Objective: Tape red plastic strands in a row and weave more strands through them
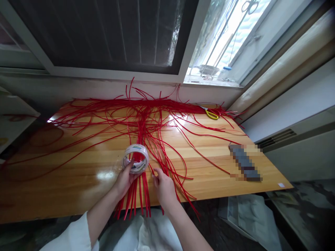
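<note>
Pale clothing (141, 233) lay nearest my camera, and the red cords (142, 122) ran toward it past the near edge of the table (86, 188); a shift of the lap, I judged, could catch those ends and drag the strands out of line. Just beyond, my left hand (125, 181) gripped the tape (142, 153), thumb inside the ring and fingers curled under it, with the roll right above the middle bundle. My right hand (165, 190) was beside it, fingers bent and thumb close to the forefinger, near one cord; I could not tell whether it pinched that strand, a film of tape or nothing. Clear tape would be hard to see from my end, so a loose end might stick to the wrong strands, or fold onto itself, if the roll tipped. A second spray of cords passed close along the right hand's outer side, where a wrist could sweep it into the bundle. Farther off to the right lay a dark blurred object (244, 162), one long strand ending near it. Beyond that, scissors (206, 111) with yellow handles sat among the tangle, so reaching them would mean crossing loose cords. The window (117, 71) closed off the far side.
</note>
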Demonstrator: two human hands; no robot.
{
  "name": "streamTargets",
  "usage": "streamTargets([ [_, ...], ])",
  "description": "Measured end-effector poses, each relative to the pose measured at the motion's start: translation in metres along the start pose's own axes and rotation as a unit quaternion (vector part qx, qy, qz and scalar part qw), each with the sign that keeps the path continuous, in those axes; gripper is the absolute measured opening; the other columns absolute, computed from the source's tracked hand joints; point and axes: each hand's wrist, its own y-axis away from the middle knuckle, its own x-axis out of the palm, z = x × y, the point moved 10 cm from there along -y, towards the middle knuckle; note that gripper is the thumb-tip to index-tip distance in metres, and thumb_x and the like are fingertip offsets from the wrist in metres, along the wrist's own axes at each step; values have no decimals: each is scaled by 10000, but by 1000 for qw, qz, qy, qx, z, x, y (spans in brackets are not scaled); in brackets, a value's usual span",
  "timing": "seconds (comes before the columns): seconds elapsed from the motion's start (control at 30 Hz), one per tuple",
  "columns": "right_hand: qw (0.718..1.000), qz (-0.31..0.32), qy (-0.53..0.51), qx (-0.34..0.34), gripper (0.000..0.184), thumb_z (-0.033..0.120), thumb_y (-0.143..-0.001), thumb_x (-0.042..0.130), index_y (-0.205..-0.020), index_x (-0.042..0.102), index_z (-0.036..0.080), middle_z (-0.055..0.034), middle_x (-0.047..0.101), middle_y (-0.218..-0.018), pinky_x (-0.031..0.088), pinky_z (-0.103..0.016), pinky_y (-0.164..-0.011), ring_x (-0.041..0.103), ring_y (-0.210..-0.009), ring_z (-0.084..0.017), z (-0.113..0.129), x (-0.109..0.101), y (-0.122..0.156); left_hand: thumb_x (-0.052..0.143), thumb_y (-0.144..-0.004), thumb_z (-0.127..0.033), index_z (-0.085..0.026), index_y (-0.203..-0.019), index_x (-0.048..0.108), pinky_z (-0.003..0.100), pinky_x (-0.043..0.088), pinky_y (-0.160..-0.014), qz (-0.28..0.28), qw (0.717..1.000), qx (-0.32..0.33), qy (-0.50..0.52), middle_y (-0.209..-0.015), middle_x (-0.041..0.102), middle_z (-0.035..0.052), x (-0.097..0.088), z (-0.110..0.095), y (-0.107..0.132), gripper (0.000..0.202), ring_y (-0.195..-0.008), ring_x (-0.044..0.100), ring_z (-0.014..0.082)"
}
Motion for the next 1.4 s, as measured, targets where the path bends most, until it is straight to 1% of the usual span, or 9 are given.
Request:
streamTargets([
  [0.07, 999, 10, -43, 18, 253, 219, -858, 425, -1067, 559, 174, -28, 664, -689, 416, -221, -559, 619, -611, -156, -3, 7, 1, 530, -835, -158, -105, -1037, 571, 357, 548, -815, 5, 1000, -4, 9, -993, 688, 116, 0, 0, 1, 213, -944, 650, 217],
  [0.13, 995, 31, -83, 40, 212, 228, -851, 427, -1001, 570, 184, -5, 643, -626, 404, -210, -519, 595, -549, -141, -6, 14, 0, 517, -840, -146, -96, -1023, 577, 353, 550, -812, 8, 1000, -9, 12, -978, 692, 117, 0, 1, 1, 199, -937, 653, 218],
  [0.23, 991, 47, -112, 54, 176, 247, -835, 440, -882, 600, 190, -2, 632, -607, 396, -203, -492, 572, -509, -126, -7, 20, -1, 500, -848, -141, -85, -1001, 593, 352, 552, -806, 15, 1000, -11, 13, -959, 696, 122, 1, 1, 1, 187, -928, 657, 223],
  [0.43, 988, 36, -138, 53, 164, 263, -805, 472, -790, 614, 183, -12, 623, -599, 390, -201, -475, 572, -511, -128, -4, 21, -2, 467, -867, -141, -80, -988, 607, 344, 548, -812, 28, 1000, -5, 11, -944, 704, 114, 3, 0, 2, 195, -913, 661, 212],
  [0.57, 978, 47, -196, 55, 172, 281, -820, 455, -809, 599, 187, 4, 611, -561, 393, -200, -459, 560, -473, -122, -4, 26, 1, 483, -854, -129, -87, -947, 614, 338, 546, -810, 25, 1000, 8, 0, -905, 712, 104, 2, 0, 2, 166, -912, 661, 213],
  [0.73, 972, 60, -216, 70, 182, 285, -815, 461, -801, 609, 180, 9, 605, -539, 392, -200, -435, 535, -430, -115, -9, 31, 0, 517, -831, -124, -90, -1018, 601, 335, 529, -843, 34, 999, 8, -5, -973, 702, 107, 4, 1, 3, 208, -951, 648, 216],
  [0.93, 980, 25, -186, 59, 336, 277, -811, 461, -1076, 631, 162, -23, 661, -622, 431, -212, -465, 592, -503, -141, -8, 25, 0, 496, -837, -116, -81, -980, 607, 337, 535, -829, 18, 1000, 8, 6, -935, 708, 116, 3, 0, 3, 184, -937, 653, 219],
  [1.1, 985, -6, -164, 45, 339, 286, -810, 451, -1037, 680, 183, -48, 698, -694, 473, -231, -517, 641, -597, -173, -6, 15, 2, 482, -838, -100, -80, -986, 596, 339, 545, -808, 1, 1000, 12, 9, -909, 711, 108, 1, -1, 4, 188, -910, 662, 214],
  [1.4, 987, -41, -131, 78, 358, 313, -819, 426, -1024, 678, 165, -53, 704, -727, 476, -231, -539, 656, -649, -181, -18, 4, -6, 477, -831, -85, -89, -952, 608, 339, 550, -791, -9, 1000, 13, 9, -878, 715, 101, 2, -2, 7, 178, -908, 663, 218],
])
